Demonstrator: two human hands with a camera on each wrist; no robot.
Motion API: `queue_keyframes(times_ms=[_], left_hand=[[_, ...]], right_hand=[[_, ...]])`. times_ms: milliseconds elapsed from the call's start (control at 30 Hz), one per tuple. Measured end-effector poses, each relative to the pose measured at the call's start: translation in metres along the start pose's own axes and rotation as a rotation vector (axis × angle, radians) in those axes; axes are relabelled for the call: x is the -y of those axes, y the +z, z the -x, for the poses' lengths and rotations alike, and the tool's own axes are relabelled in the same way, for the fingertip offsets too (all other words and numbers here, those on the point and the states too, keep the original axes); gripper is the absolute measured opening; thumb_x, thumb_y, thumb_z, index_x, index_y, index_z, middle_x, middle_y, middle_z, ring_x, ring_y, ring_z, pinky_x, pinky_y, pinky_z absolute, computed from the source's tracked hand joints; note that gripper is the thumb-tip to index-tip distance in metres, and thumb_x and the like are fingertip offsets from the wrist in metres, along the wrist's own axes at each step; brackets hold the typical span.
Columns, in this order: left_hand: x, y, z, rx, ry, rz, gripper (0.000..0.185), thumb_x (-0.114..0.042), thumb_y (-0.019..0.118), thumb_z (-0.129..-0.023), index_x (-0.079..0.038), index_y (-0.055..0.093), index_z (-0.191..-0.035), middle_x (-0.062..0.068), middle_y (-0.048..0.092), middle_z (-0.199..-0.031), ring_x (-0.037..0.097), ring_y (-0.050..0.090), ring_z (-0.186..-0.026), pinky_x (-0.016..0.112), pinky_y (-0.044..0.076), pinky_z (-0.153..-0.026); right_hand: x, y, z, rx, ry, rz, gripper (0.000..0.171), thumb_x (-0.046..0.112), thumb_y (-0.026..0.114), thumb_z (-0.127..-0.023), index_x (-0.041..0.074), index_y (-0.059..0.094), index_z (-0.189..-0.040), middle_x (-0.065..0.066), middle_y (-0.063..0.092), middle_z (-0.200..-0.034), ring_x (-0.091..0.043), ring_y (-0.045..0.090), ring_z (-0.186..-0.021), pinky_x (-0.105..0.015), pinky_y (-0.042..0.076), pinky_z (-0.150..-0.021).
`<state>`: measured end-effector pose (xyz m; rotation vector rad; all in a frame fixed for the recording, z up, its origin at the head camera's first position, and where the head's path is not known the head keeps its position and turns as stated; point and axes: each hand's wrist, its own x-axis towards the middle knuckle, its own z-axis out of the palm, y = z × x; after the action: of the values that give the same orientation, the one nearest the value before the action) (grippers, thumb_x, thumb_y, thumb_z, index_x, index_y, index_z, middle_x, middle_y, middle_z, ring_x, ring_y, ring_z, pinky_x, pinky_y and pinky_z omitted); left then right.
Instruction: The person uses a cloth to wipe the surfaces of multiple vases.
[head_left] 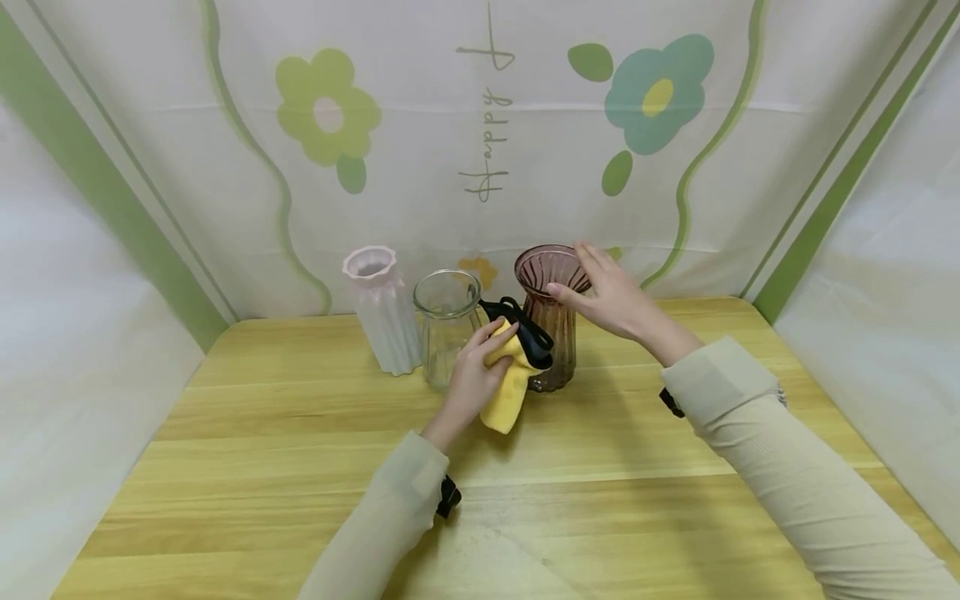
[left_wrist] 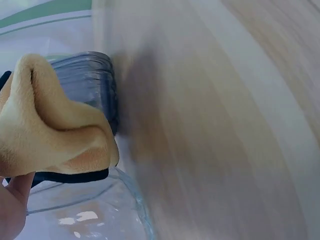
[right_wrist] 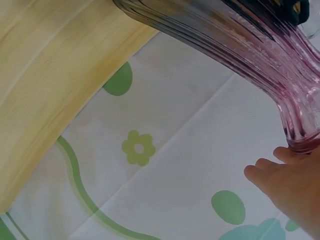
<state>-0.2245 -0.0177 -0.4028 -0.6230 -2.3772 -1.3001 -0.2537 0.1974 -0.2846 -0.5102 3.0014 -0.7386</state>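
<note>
Three vases stand in a row at the table's back: a pale pink ribbed vase (head_left: 380,310), a clear glass vase (head_left: 447,327) and a brownish-pink ribbed glass vase (head_left: 553,354). My left hand (head_left: 478,372) grips a yellow cloth (head_left: 507,390) with a black edge (head_left: 527,331) and presses it against the brownish-pink vase's left side. The left wrist view shows the bunched cloth (left_wrist: 52,125) against the ribbed vase (left_wrist: 97,82), with the clear vase (left_wrist: 95,215) just below. My right hand (head_left: 611,293) has straight fingers (right_wrist: 292,155) touching the rim of the ribbed vase (right_wrist: 240,45); the thumb stands apart.
The wooden table (head_left: 300,467) stretches toward me in front of the vases. A white sheet with a flower print (head_left: 330,117) hangs behind and at both sides, closing the space in.
</note>
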Motion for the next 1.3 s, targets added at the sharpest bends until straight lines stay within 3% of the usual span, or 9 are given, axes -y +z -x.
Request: queue_keyframes(times_ms=[333,500,800,1033,1300], left_hand=[[-0.013,0.001,-0.009,-0.088,0.086,0.01,0.043,0.002,0.066,-0.085,-0.007,0.063,-0.126,0.018,0.053,-0.137,0.033,0.053,-0.126,0.04,0.054,-0.094],[-0.018,-0.001,-0.013,-0.108,0.097,-0.009,0.041,0.003,0.067,-0.084,-0.006,0.064,-0.124,0.019,0.055,-0.135,0.034,0.055,-0.124,0.039,0.055,-0.093],[-0.012,0.0,-0.009,-0.04,0.024,-0.033,0.041,0.001,0.068,-0.084,-0.006,0.063,-0.125,0.02,0.054,-0.135,0.036,0.055,-0.124,0.042,0.053,-0.096],[-0.002,0.0,0.001,0.033,-0.035,-0.071,0.042,0.001,0.067,-0.084,-0.009,0.064,-0.124,0.019,0.053,-0.137,0.037,0.054,-0.124,0.042,0.053,-0.097],[0.003,0.002,0.007,0.038,-0.015,-0.101,0.042,0.0,0.067,-0.085,-0.011,0.063,-0.126,0.017,0.053,-0.137,0.034,0.055,-0.124,0.039,0.055,-0.093]], right_hand=[[0.007,0.003,0.004,-0.001,0.032,-0.036,0.099,0.071,0.035,-0.089,0.005,-0.002,-0.153,-0.014,-0.002,-0.162,-0.036,0.0,-0.15,-0.057,0.008,-0.121],[0.012,0.008,0.006,-0.028,0.06,-0.038,0.101,0.072,0.035,-0.089,0.004,-0.002,-0.153,-0.015,-0.001,-0.162,-0.037,0.002,-0.149,-0.057,0.01,-0.121],[0.015,0.009,0.006,-0.048,0.088,-0.04,0.104,0.075,0.034,-0.087,0.002,0.0,-0.153,-0.017,0.0,-0.161,-0.039,0.004,-0.149,-0.058,0.012,-0.12],[0.018,0.008,0.009,-0.046,0.084,-0.016,0.104,0.075,0.031,-0.088,0.0,-0.001,-0.152,-0.019,0.0,-0.161,-0.04,0.004,-0.148,-0.058,0.01,-0.12],[0.016,0.005,0.009,-0.049,0.06,-0.004,0.107,0.078,0.03,-0.086,0.001,-0.004,-0.152,-0.02,-0.004,-0.16,-0.044,0.0,-0.147,-0.061,0.008,-0.119]])
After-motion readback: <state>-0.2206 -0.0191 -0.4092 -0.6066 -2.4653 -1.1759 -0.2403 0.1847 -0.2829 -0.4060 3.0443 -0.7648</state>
